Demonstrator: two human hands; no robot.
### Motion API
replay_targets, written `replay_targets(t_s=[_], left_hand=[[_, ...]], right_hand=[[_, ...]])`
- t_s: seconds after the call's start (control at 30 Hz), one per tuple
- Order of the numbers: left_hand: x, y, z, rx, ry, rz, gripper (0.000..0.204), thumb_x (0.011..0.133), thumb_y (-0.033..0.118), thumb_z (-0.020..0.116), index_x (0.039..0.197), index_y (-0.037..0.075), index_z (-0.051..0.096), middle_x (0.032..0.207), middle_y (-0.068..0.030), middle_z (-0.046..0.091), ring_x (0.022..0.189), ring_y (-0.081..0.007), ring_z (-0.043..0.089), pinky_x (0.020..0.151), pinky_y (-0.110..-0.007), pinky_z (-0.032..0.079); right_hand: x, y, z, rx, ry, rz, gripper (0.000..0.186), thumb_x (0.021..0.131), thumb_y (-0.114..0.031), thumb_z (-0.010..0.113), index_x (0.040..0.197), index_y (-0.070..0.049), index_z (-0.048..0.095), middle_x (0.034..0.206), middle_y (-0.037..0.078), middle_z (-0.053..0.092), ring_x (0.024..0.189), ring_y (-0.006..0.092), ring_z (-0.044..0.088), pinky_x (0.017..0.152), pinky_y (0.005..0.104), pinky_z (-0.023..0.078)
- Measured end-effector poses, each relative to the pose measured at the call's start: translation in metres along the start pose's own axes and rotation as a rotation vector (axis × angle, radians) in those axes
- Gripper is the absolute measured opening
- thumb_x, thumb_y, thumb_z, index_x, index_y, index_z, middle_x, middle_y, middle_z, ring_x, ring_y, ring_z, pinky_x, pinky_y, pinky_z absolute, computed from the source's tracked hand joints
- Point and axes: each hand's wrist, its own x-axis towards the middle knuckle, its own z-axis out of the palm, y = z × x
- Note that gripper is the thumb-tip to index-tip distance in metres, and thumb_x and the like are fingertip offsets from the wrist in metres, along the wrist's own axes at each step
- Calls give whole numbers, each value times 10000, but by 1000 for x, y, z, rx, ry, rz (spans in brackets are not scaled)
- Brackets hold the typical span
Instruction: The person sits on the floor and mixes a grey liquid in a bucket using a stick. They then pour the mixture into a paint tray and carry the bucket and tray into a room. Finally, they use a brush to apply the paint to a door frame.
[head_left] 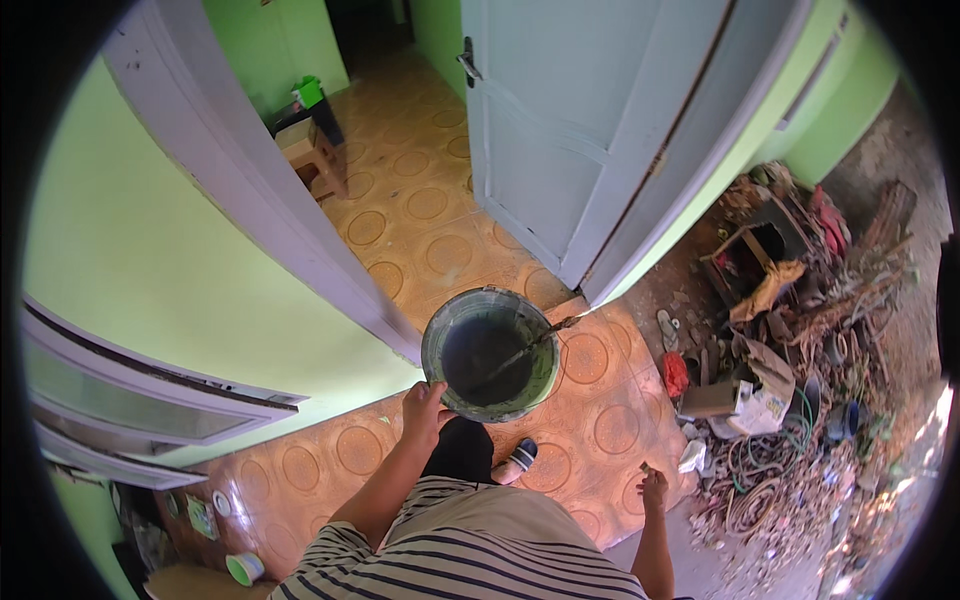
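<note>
My left hand [424, 415] is closed on the near left rim of a dark bucket [547, 372], which hangs in front of my legs. Inside the bucket is a grey, dark content, and its inner wall is smeared with pale green-grey residue. A thin stick [527, 351] leans in it, its upper end jutting past the right rim. Out to the right, away from the bucket, my right hand [653, 488] is closed with the fingers pinched around a small brownish piece whose kind I cannot make out.
A pale door [560, 130] stands open ahead, in a light purple frame [270, 200]. Beyond it a small stool [312, 155] stands on orange tiles [425, 205]. At right lies a debris heap with a cardboard box [710, 400] and a coiled hose [752, 508]. Louvred windows [150, 395] jut out left.
</note>
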Motion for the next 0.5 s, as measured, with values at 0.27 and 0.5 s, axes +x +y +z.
replay_targets(t_s=[0.27, 0.5], left_hand=[[67, 5, 54, -52, 91, -12, 200, 875, 187, 635, 862, 34, 505, 832, -52, 523, 755, -163, 620, 630, -361, 627], [139, 28, 96, -128, 158, -52, 186, 874, 175, 639, 858, 29, 525, 866, -64, 548, 790, -177, 641, 634, -354, 622]], right_hand=[[80, -145, 54, -34, -246, -123, 310, 1005, -284, 516, 1187, -42, 582, 821, 70, 610, 618, 151, 653, 496, 264, 504], [160, -227, 76, -248, -322, -204, 293, 1009, -276, 499, 1175, -59, 605, 803, 71, 626, 613, 158, 663, 485, 275, 518]])
